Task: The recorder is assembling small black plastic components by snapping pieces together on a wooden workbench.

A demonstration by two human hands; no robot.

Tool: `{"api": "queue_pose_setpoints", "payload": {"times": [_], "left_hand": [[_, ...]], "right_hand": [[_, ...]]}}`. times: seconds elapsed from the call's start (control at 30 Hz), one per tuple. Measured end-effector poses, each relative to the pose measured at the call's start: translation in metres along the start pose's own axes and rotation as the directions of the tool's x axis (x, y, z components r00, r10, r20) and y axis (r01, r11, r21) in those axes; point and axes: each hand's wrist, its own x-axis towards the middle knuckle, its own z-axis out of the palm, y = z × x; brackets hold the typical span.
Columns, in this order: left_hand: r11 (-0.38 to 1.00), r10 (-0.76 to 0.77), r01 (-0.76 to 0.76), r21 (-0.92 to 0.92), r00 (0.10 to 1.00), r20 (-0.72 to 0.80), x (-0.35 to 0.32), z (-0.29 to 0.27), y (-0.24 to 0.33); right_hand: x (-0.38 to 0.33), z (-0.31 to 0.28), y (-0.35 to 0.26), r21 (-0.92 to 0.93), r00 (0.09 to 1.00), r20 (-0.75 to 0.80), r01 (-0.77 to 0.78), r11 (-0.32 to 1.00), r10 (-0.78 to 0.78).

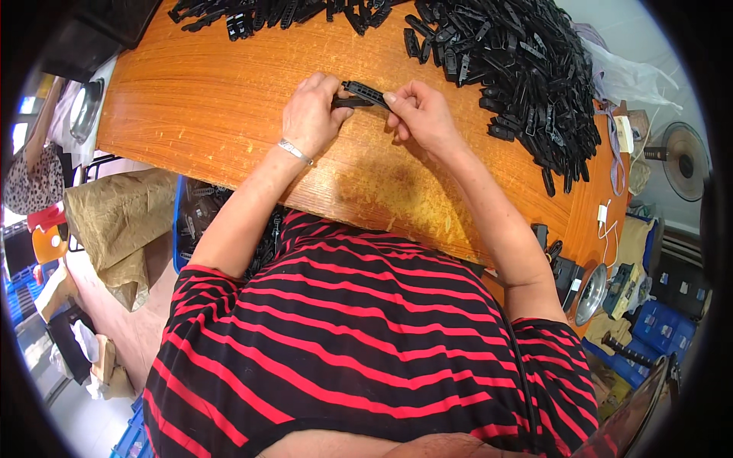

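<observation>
Over the wooden table (229, 99), both my hands meet at a long, narrow black plastic part (365, 92) with a row of slots along it. My right hand (421, 114) pinches its right end between thumb and fingers. At its other end, my left hand (311, 113) curls around, fingers closed. Just below the slotted part, a second dark strip (351, 101) shows by my left thumb; whether it is a separate piece or joined to the first, I cannot tell. My left fingertips are partly hidden behind the hand.
A big heap of similar black plastic parts (527, 69) covers the table's right and far right. More black parts (282, 11) lie along the far edge. A blue crate (181, 221) with dark pieces stands below the left edge. At the right are a fan (683, 162) and a metal bowl (592, 294).
</observation>
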Motion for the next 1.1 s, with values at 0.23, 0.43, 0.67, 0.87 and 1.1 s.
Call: {"api": "queue_pose_setpoints", "payload": {"times": [0.23,0.43,0.67,0.87,1.1], "left_hand": [[0.999,-0.015,0.015,-0.042,1.000,-0.012,-0.001,0.004,-0.005],[0.996,-0.071,0.074,-0.058,0.996,0.054,0.003,0.001,-0.007],[0.470,-0.220,0.398,-0.788,0.917,0.332,0.011,-0.016,-0.014],[0.495,-0.370,0.487,-0.720,0.868,0.332,0.012,-0.010,-0.010],[0.684,-0.394,0.452,-0.572,0.889,0.232,0.011,0.006,-0.016]], "right_hand": [[0.003,-0.004,0.006,-0.013,1.000,-0.003,0.015,1.000,-0.015],[0.007,0.001,0.007,-0.052,1.000,0.021,0.007,0.999,-0.006],[0.028,-0.002,-0.007,-0.213,0.987,0.149,0.094,0.973,-0.062],[0.044,-0.003,-0.013,-0.318,0.984,0.178,0.040,0.947,0.018],[0.047,-0.002,-0.003,-0.323,0.984,0.176,0.047,0.945,0.011]]}}
